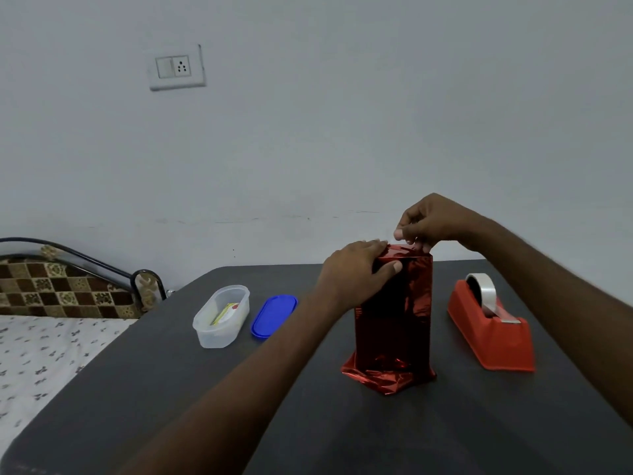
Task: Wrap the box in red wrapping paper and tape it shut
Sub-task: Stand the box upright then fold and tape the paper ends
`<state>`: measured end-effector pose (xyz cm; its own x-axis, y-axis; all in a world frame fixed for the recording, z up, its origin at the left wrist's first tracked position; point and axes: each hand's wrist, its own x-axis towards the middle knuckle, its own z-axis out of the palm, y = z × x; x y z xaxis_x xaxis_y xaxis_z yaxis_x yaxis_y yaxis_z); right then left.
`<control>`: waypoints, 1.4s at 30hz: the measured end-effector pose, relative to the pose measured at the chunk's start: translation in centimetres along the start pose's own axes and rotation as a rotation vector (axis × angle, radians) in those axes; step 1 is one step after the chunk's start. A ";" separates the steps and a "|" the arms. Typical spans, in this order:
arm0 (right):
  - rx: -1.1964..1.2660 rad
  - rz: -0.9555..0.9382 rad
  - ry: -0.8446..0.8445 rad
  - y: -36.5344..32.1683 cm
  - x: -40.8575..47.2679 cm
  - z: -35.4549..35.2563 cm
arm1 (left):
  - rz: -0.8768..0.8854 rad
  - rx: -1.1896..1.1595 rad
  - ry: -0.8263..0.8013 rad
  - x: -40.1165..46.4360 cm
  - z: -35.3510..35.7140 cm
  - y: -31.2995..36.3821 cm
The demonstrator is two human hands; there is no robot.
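Box [394, 313]: stands upright on the dark surface [308, 423], right of centre, covered in red wrapping paper [387, 375]; loose paper lies crumpled around its base.

Left hand [356, 272]: lies on the box's upper left corner, fingers [373, 246] straight across the top fold, thumb pressed to the near face.

Right hand [428, 221]: above the box's top right edge, fingers curled, tips pinching the paper there.

Tape dispenser [489, 327]: red, on the surface right of the box, apart from it, carrying a roll of clear tape [483, 289].

Plastic container [222, 317]: clear, open, left of the box, something yellow and white inside.

Blue lid [274, 315]: flat on the surface just beside the container.

Bed [44, 354]: far left, patterned sheet.

Wall socket [176, 68]: on the far wall, upper left.
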<state>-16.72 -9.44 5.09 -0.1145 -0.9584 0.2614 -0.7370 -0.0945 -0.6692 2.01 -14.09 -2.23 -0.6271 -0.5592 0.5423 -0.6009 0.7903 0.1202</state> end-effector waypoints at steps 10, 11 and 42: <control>-0.097 0.054 -0.011 -0.4 0.9 0.2 | 0.007 0.004 0.000 0.1 -0.1 0.1; -0.137 0.058 -0.001 -0.4 1.1 0.4 | 0.010 0.003 0.003 0.1 -0.2 0.1; 0.521 0.374 0.063 4.0 -0.2 4.5 | -0.759 -0.912 -0.064 5.7 0.0 -0.2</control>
<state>-16.61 -10.80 -0.78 -0.3521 -0.9356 -0.0251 -0.2216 0.1094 -0.9690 -1.45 -17.45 0.86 -0.3024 -0.9524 0.0377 -0.2711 0.1238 0.9546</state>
